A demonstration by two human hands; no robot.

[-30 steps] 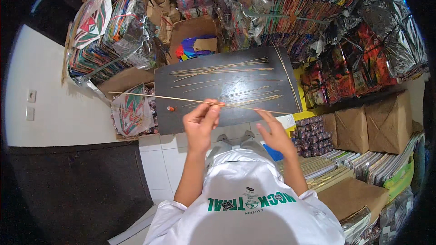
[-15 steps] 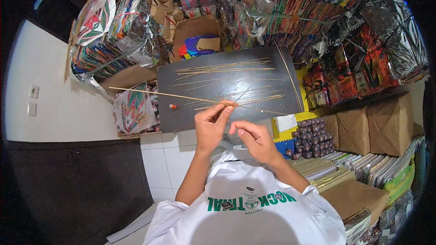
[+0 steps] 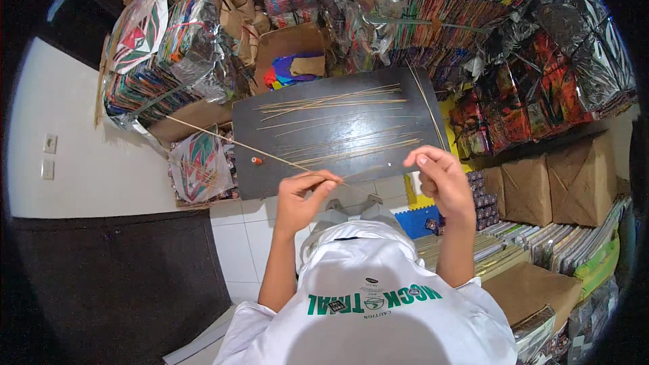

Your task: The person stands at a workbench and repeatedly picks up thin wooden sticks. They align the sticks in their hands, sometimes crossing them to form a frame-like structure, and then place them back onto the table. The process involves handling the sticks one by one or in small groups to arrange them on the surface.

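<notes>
My left hand (image 3: 304, 197) pinches a long thin bamboo stick (image 3: 230, 140) between thumb and fingers. The stick slants from the upper left down past my fingertips, in front of the dark table's near edge. To the right, my right hand (image 3: 443, 179) is raised with thumb and fingers drawn together. Whether a fine thread runs from it to the stick is too faint to tell. Several more thin bamboo sticks (image 3: 338, 103) lie on the dark table (image 3: 253, 184) in loose groups. A small orange thread spool (image 3: 257, 160) stands near its left edge.
At the left sits a box with a patterned kite sheet (image 3: 203, 165). An open cardboard box (image 3: 287, 47) stands behind the table. Tall plastic-wrapped stacks (image 3: 439, 34) line the back. Brown paper packages (image 3: 578, 182) and small dark boxes (image 3: 485, 213) stand at the right.
My right hand has moved away from the left hand, to the right and slightly up. My left hand has shifted a little down and left, and the stick now slopes more steeply.
</notes>
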